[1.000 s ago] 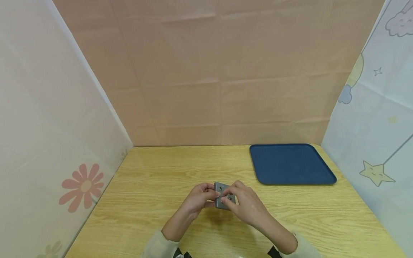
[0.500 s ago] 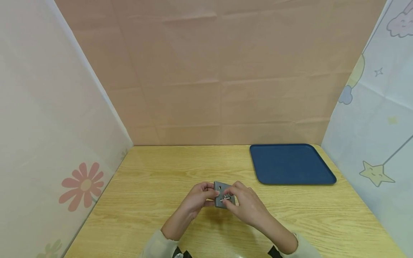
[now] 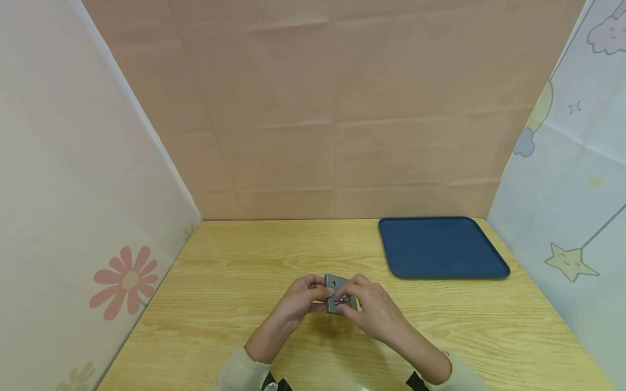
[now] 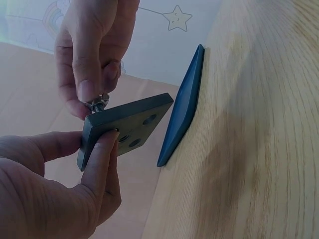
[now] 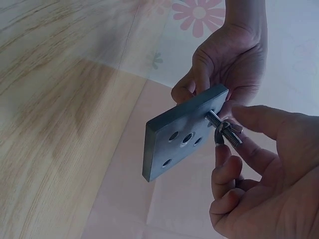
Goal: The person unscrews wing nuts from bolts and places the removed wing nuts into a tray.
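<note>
A thick grey square plate (image 5: 159, 144) with several round holes is held up over the table, tilted. My left hand (image 3: 302, 301) grips it by one edge, thumb on one face and fingertips on the other. Through a hole near that edge stands a threaded bolt (image 5: 215, 118), carrying a shiny wing nut (image 5: 224, 128) partway along it. The thumb and index finger of my right hand (image 3: 374, 312) pinch at the wing nut, its other fingers curled below. In the left wrist view the right fingers cover most of the nut.
A blue tray (image 3: 442, 247) lies at the back right of the wooden table (image 3: 254, 250). A brown sheet (image 3: 313, 119) stands behind the table, and pale printed sheets (image 3: 73, 163) flank it left and right.
My right fingertips have shifted slightly at the wing nut, and its wings lie at a different angle than half a second ago. The left hand and plate have barely moved.
</note>
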### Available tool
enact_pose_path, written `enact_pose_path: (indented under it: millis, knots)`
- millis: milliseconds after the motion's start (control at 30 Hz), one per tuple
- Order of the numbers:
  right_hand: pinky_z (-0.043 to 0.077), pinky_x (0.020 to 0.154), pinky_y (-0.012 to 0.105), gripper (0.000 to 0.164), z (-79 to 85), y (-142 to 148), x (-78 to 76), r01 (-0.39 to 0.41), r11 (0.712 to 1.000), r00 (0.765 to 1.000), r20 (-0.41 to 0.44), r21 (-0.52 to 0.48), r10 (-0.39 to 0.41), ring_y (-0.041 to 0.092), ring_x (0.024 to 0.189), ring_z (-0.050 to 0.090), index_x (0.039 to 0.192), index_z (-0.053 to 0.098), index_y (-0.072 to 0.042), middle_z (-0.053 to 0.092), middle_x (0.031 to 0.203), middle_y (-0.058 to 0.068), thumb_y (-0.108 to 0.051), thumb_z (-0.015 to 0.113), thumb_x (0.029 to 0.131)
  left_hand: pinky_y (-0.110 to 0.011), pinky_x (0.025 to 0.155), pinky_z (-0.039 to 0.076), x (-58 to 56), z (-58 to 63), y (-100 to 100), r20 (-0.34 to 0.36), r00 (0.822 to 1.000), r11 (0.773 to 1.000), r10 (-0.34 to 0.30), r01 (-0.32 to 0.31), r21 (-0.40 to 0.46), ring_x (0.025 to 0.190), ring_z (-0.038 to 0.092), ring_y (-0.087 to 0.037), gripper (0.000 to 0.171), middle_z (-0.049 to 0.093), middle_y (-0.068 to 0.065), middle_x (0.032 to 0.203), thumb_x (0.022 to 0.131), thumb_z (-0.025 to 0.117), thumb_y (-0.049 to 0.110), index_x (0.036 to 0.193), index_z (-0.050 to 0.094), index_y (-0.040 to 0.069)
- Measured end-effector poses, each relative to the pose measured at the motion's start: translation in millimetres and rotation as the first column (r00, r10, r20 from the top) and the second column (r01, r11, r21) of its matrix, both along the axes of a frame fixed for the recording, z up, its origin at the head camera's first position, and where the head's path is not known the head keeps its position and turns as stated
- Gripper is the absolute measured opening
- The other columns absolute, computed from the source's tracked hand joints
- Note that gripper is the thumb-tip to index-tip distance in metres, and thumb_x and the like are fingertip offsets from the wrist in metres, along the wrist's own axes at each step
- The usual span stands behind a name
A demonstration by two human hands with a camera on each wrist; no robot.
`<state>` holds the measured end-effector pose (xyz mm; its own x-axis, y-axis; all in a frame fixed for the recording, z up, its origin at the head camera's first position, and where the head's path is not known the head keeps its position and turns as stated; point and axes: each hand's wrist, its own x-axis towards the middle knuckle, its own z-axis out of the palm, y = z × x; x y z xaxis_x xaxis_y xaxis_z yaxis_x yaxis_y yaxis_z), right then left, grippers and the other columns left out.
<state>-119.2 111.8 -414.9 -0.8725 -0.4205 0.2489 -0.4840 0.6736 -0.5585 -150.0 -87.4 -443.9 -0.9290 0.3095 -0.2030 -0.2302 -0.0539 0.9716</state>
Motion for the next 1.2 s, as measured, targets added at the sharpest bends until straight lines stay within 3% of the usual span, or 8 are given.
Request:
enact_pose_path:
  millis: [167,333,667,867,1200]
  knots:
    - [0.04,0.059,0.021,0.005,-0.3,0.4,-0.9,-0.034,0.998,0.999,0.007,-0.058,0.035,0.008,0.066,0.049,0.093,0.073,-0.027,0.059,0.094,-0.01,-0.029,0.077,0.09,-0.033,0.08,0.061,0.9,0.5,0.3,0.001,1.0,1.0,-0.004,0.004,0.002,0.09,0.066,-0.018,0.032,0.061,-0.012,0.104,0.096,0.067,0.009,0.119,0.055,-0.009]
    - [0.038,0.055,0.021,0.01,-0.7,-0.3,-1.8,0.012,0.998,1.0,-0.007,-0.054,-0.012,0.002,0.059,0.04,0.1,0.074,-0.022,0.061,0.093,-0.007,-0.03,0.073,0.094,-0.033,0.079,0.06,2.0,1.7,0.8,0.0,1.0,1.0,0.0,0.0,-0.011,0.089,0.065,-0.018,0.033,0.061,-0.011,0.103,0.095,0.067,0.01,0.12,0.055,-0.009]
    - [0.043,0.065,0.024,0.01,-1.1,-1.2,1.2,0.049,0.999,0.999,0.013,-0.013,-0.049,0.015,0.078,0.06,0.099,0.074,-0.02,0.06,0.092,-0.009,-0.027,0.074,0.093,-0.034,0.08,0.061,3.6,2.2,0.9,-0.002,1.0,1.0,0.008,-0.008,-0.008,0.089,0.066,-0.017,0.032,0.062,-0.011,0.103,0.095,0.068,0.009,0.119,0.057,-0.009]
    - [0.043,0.072,0.031,0.012,-0.7,-2.3,3.3,0.078,0.997,0.997,0.027,0.021,-0.078,0.013,0.081,0.058,0.101,0.073,-0.021,0.058,0.092,-0.012,-0.026,0.077,0.091,-0.033,0.079,0.061,3.1,1.5,0.3,-0.007,1.0,1.0,0.008,-0.008,-0.005,0.089,0.066,-0.017,0.033,0.062,-0.011,0.103,0.094,0.068,0.009,0.119,0.057,-0.01]
    - [0.043,0.07,0.029,0.02,-1.3,-1.6,3.2,0.063,0.997,0.998,-0.03,0.045,-0.061,0.007,0.081,0.055,0.101,0.072,-0.023,0.058,0.092,-0.012,-0.016,0.081,0.085,-0.032,0.078,0.061,3.0,1.8,0.5,-0.009,1.0,1.0,0.014,-0.014,-0.011,0.087,0.066,-0.017,0.031,0.063,-0.009,0.099,0.094,0.068,0.008,0.119,0.059,-0.009]
